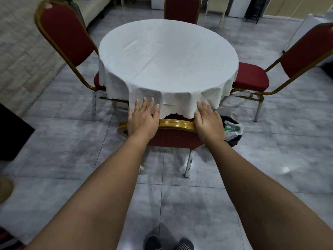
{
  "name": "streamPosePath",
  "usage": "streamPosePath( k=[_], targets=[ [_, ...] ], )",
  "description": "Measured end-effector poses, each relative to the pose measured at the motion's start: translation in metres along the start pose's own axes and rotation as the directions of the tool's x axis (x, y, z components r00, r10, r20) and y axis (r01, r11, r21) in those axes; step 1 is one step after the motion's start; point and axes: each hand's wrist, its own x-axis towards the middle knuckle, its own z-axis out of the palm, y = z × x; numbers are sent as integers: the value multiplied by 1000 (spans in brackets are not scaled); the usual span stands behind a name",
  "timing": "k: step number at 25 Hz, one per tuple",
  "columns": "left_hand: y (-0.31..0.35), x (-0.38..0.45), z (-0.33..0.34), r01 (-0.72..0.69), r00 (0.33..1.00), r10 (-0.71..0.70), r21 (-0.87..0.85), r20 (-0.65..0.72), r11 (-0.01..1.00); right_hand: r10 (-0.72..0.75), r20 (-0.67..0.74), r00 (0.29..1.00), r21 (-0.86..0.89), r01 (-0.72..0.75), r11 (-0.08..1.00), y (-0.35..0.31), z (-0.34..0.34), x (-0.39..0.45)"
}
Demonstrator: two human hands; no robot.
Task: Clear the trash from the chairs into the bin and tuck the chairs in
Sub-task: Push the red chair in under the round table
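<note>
The near chair [175,123], red with a gold frame, stands pushed in under the round table [167,56], which wears a white cloth. My left hand [142,118] lies flat on the left end of its top rail, fingers spread. My right hand [209,120] lies flat on the right end, fingers straight. Neither hand curls around anything. A black bin [234,136] stands on the floor just right of the chair, holding a clear bag and a green-labelled bottle [231,128].
A red chair [66,40] stands at the table's left, another [182,9] at the far side, and a third [252,76] at the right, angled out from the table. A dark object [12,130] sits at the left edge. Grey tiled floor surrounds the table.
</note>
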Motion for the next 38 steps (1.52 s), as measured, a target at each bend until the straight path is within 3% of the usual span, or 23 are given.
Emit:
streamPosePath(
  k=[8,14,20,25,29,33,38],
  targets=[
    [3,10,1,-8,1000,9,18,-15,1000,-21,-40,999,-4,20,1000,3,2,13],
    [4,10,1,-22,1000,22,29,11,999,55,-30,998,34,-54,998,-1,0,6],
    [19,2,-9,-12,997,14,-30,72,999,96,47,994,45,-98,994,16,-10,-16],
    [70,-16,-1,-279,960,276,136,39,951,215,54,975,15,-216,976,68,-29,-48],
    [114,-8,20,-348,937,329,329,115,878,311,47,949,51,-313,948,130,-50,-64],
    [171,-6,48,-391,918,355,240,178,889,381,38,924,47,-383,923,185,-75,-75],
    [283,-16,120,-511,841,444,184,309,840,447,14,895,50,-447,893,287,-122,-78]
  ],
)
